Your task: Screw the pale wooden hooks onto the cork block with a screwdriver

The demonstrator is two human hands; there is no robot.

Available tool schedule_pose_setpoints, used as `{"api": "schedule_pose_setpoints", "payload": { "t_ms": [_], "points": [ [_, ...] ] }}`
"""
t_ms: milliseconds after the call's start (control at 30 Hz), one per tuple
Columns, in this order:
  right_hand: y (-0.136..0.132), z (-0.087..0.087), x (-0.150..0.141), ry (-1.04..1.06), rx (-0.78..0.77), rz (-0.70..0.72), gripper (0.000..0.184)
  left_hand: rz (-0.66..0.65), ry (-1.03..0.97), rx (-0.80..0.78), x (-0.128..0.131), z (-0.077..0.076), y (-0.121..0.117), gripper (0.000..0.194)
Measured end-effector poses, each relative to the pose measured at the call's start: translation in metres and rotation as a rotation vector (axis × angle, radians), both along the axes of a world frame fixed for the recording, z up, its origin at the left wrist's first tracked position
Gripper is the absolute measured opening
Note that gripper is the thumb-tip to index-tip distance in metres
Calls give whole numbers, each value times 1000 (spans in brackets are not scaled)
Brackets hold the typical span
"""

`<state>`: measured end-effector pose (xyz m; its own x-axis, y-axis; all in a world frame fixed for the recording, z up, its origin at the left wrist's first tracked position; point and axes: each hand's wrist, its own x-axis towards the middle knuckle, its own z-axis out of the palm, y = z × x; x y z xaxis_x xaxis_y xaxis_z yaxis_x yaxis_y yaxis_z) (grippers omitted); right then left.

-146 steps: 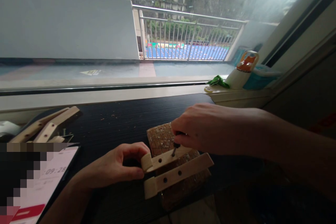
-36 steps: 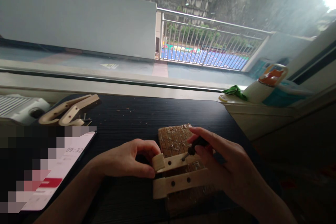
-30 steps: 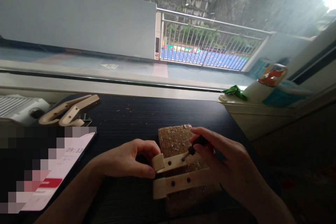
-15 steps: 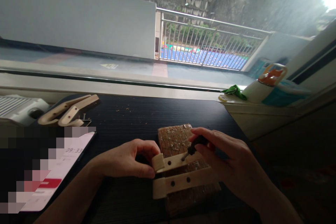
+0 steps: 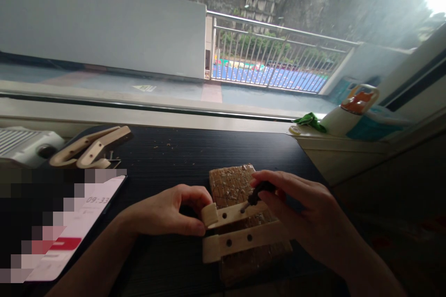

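A pale wooden strip with a curled end lies across a rough brown block. My left hand grips that curled end between thumb and fingers. In my right hand is a small screwdriver with a dark handle, its tip at one of the strip's dark holes; whether a screw sits there is hard to see. Nearer to me, a second wooden strip with two dark holes rests on the same block. Its right end is hidden under my right hand.
Two wooden hooks lie at the table's back left, with some screws beside them. A phone with a lit screen is at left, partly pixelated. Wood crumbs dot the dark table. A white bottle and a green cloth are on the sill.
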<state>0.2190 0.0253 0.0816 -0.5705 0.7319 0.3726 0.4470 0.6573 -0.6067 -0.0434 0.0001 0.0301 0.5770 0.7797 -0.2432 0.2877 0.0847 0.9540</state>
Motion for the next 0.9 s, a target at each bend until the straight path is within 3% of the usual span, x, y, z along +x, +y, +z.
{"api": "schedule_pose_setpoints", "payload": {
  "t_ms": [267, 467, 900],
  "points": [
    [5, -2, -3, 19, 41, -64, 17, -1, 2, 4, 0, -1, 1, 22],
    [1, 1, -2, -6, 26, -17, 30, 1, 2, -5, 0, -1, 0, 23],
    [3, 0, -6, 53, -23, -39, 19, -7, -1, 2, 0, 0, 0, 23]
  ]
}}
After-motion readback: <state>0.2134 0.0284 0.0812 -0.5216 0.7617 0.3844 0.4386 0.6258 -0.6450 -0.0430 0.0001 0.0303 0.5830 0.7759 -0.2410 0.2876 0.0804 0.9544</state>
